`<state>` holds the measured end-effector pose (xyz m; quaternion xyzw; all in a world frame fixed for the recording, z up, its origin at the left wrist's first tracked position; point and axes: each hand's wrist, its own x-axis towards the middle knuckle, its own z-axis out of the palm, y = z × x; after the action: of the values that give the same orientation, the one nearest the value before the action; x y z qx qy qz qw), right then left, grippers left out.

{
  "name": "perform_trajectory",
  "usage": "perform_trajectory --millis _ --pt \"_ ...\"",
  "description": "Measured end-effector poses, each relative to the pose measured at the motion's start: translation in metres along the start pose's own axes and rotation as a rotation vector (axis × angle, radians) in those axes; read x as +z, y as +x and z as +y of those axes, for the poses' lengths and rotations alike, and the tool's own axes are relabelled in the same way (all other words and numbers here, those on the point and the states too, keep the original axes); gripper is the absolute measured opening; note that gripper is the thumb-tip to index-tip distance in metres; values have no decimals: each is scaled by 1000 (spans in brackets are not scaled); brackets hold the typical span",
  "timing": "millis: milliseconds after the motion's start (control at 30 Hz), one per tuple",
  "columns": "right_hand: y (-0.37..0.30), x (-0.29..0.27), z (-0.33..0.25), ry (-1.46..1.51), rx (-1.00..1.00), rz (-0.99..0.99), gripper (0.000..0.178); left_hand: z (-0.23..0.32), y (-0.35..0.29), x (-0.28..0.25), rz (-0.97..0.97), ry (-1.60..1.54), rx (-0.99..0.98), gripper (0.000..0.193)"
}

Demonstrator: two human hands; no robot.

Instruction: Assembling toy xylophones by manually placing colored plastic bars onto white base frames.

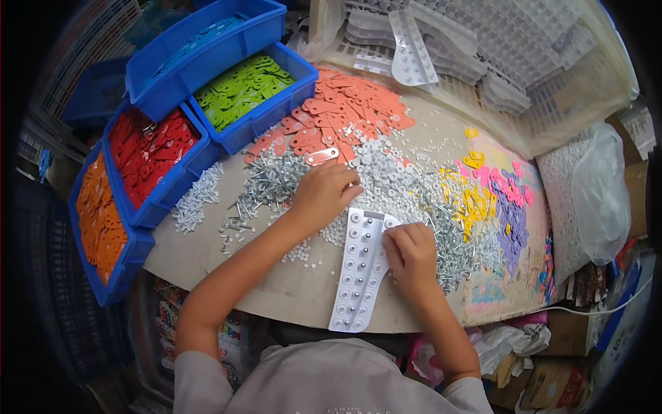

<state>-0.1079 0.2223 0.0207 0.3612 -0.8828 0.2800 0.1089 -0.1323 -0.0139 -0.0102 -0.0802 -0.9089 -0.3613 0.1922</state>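
Head cam: white plastic tray (357, 276) lies lengthwise on the tabletop (289, 293), near its front edge, round cups along both sides, silver studs (363, 265) down the middle. Our R hand (412, 259) is at its upper right edge, fingers bent & bunched, apparently touching; can't tell if they pinch it. Our L hand (324, 196) is up & left, fingers curled tog. over the white rings (372, 165), just below one coral tag (322, 156); can't tell what, if anything, they pinch. We'd judge the step as picking small pcs. for the tray; next move calls for a light pinch, one pc. at a time, w/ the tray kept steady. Farther out: headed metal pins (265, 183) L, more pins (452, 252) R, yellow tags (472, 200), purple tags (512, 221), then blue bins (222, 138) upper L.
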Motion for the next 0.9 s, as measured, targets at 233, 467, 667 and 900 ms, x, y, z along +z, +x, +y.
perform_trajectory --millis 233,467,667,900 --pt "56 19 18 117 43 45 13 -8 1 15 -35 73 -22 16" --pt "85 41 25 13 93 -189 14 18 -7 -18 -134 -53 -359 8" --pt "82 41 26 -9 5 -153 13 29 -35 -27 -11 -853 -442 8" --pt "28 -16 -4 351 314 -115 9 41 -63 -34 -171 -847 -478 12"
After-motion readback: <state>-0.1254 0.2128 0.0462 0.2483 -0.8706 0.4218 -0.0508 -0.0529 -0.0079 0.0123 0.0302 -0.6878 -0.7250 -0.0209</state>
